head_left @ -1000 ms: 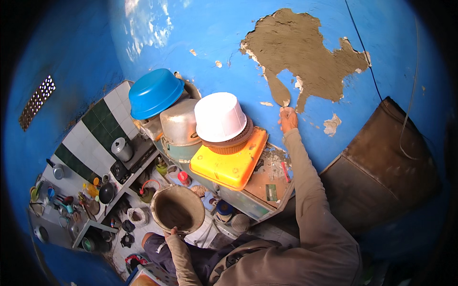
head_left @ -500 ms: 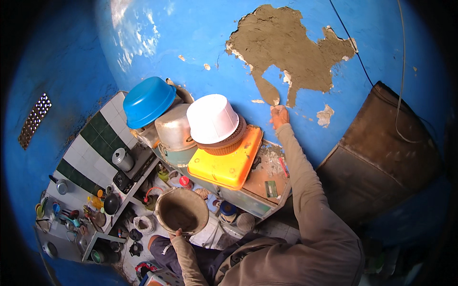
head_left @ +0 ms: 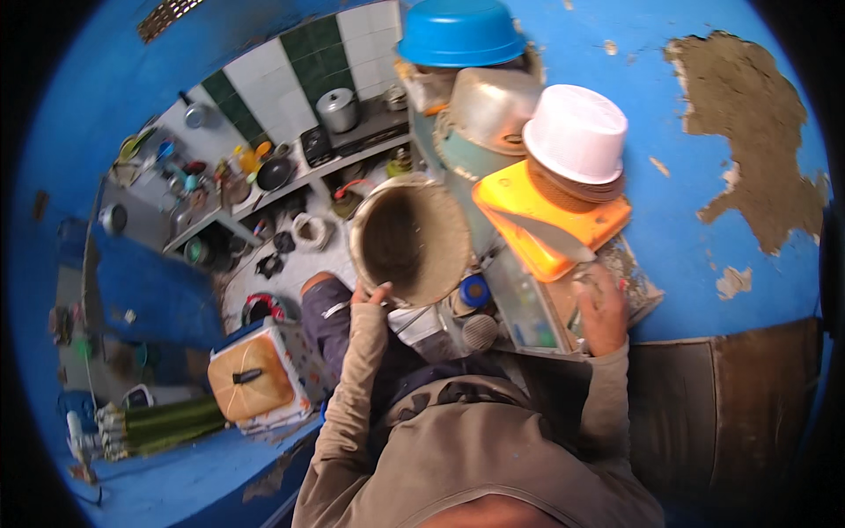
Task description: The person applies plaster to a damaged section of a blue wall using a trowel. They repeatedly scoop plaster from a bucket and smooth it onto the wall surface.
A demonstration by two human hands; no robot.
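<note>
My left hand (head_left: 373,296) is closed on the near rim of a round, mortar-stained bucket (head_left: 447,238). The bucket tilts so that its inside shows, with dark wet mortar (head_left: 392,242) in it. In my right hand (head_left: 606,310), closed round the handle, is a trowel (head_left: 547,236). Its long blade points left toward the bucket, over an orange-yellow plastic tray (head_left: 510,195), apart from the bucket. Fingers hide most of the trowel's handle. On the blue wall at right spreads a rough patch of brown mortar (head_left: 748,123).
Stacked on the cabinet are a white tub (head_left: 576,132), a brown basket, a metal pot (head_left: 495,110) and a blue basin (head_left: 459,35). A kitchen counter with a lidded pot (head_left: 338,110) runs along the far left. A cooler box (head_left: 251,380) stands lower left; a brown panel (head_left: 766,396) stands right.
My right hand has drawn the trowel off the wall and brought it down and left over the tray. The view has swung left. My left hand still grips the bucket.
</note>
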